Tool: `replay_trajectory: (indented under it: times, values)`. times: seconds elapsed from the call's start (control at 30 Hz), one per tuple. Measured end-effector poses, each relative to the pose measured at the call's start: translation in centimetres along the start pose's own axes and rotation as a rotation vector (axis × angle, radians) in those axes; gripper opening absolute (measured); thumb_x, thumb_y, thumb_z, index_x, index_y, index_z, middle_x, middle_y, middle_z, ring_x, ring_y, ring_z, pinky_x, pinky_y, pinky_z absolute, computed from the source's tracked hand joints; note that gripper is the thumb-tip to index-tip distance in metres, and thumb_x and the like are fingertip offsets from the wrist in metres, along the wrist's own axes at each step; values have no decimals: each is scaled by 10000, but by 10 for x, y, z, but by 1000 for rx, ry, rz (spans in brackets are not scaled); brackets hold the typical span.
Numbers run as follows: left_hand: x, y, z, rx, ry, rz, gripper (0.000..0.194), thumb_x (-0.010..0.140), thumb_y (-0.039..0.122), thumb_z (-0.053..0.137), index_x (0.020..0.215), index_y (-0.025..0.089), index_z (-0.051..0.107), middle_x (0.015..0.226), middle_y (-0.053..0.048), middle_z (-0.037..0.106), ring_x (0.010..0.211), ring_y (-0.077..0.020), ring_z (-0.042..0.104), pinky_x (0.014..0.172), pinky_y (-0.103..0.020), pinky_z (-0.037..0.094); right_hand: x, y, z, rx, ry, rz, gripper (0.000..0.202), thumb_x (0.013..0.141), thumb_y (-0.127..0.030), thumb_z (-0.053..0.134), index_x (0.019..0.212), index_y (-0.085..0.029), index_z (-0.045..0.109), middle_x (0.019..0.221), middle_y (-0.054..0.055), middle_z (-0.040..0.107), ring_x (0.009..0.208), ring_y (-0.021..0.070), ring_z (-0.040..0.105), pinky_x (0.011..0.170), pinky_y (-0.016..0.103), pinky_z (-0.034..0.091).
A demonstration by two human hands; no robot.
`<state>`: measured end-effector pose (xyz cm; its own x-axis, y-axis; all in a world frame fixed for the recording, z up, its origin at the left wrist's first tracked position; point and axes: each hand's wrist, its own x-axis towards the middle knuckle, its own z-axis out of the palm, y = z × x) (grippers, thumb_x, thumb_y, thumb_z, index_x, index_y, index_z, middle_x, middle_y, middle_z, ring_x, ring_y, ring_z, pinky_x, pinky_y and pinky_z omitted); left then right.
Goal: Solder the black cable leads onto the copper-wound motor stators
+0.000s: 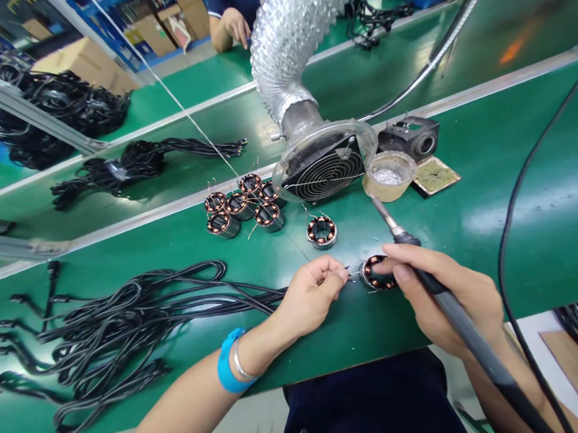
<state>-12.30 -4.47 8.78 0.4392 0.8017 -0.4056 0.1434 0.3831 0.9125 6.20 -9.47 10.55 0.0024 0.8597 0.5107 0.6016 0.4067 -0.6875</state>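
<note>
My right hand is closed around a soldering iron, whose tip points up and left toward a round pot of shiny solder. Its fingers also reach over a motor stator with copper windings, touching it. My left hand pinches the thin end of a black cable just left of that stator; bare wire ends show past the fingertips. Another stator stands a little farther back on the green bench. Several more stators are grouped to the left of it.
A fume extractor with a silver duct hangs over the bench. Black cables lie at left, and a bundled cable lot behind. A sponge tray sits beside the pot. Across the bench is another person's hand.
</note>
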Motion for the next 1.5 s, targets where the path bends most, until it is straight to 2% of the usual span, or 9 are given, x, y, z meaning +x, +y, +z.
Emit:
replay_trajectory:
  times: [0.1, 0.2, 0.33, 0.6, 0.9, 1.13, 1.3, 1.5]
  values:
    - [-2, -4, 2, -16, 33, 21, 289, 815, 431, 602, 704, 182, 504, 543, 66, 422, 509, -81, 350, 522, -221, 285, -6, -6, -14, 48, 22, 28, 428, 879, -142, 628, 1288, -270, 629, 917, 19, 721, 729, 157, 677, 671, 291, 584]
    - [-3, -5, 2, -36, 53, 13, 267, 818, 408, 591, 705, 184, 503, 534, 73, 411, 489, -77, 325, 501, -221, 269, -12, -8, -23, 111, 48, 75, 317, 873, -166, 617, 1159, -269, 709, 843, 21, 685, 641, 153, 610, 552, 296, 515]
    - [-4, -4, 3, -14, 71, 39, 228, 820, 359, 574, 693, 181, 507, 530, 68, 417, 499, -78, 344, 509, -217, 281, -20, -1, -23, 126, 134, 187, 166, 868, -222, 640, 992, -266, 742, 838, 11, 699, 657, 164, 624, 567, 294, 509]
    - [-5, -2, 5, 33, 97, 63, 218, 807, 356, 568, 689, 178, 525, 536, 58, 430, 510, -86, 366, 511, -218, 290, -20, 0, -20, 111, 115, 206, 118, 847, -236, 647, 932, -245, 729, 791, 6, 709, 601, 151, 636, 531, 259, 529]
    - [-5, -3, 4, 67, 95, 85, 211, 835, 338, 558, 705, 174, 538, 554, 58, 434, 525, -85, 362, 527, -222, 294, -12, -8, -20, 104, 52, 108, 154, 837, -163, 609, 944, -239, 688, 796, -3, 699, 633, 146, 643, 563, 254, 533]
    - [-6, -2, 5, 44, 89, 79, 223, 834, 344, 557, 693, 176, 520, 544, 60, 426, 517, -85, 358, 519, -219, 291, -13, -21, -19, 51, 21, -7, 210, 813, -123, 608, 990, -219, 666, 732, 9, 655, 545, 134, 561, 455, 276, 455]
    - [-7, -1, 6, 30, 89, 77, 244, 829, 365, 562, 681, 179, 505, 532, 61, 415, 506, -83, 345, 506, -218, 279, -17, -27, -17, -49, 11, -108, 225, 807, -90, 590, 1005, -176, 652, 759, 16, 682, 583, 134, 604, 506, 280, 492]
    - [-7, -1, 6, 59, 94, 87, 255, 839, 364, 554, 673, 180, 495, 539, 57, 419, 516, -85, 349, 514, -220, 284, -22, -23, -14, -77, 43, -107, 188, 817, -104, 589, 987, -152, 652, 751, 17, 677, 606, 128, 622, 539, 269, 506]
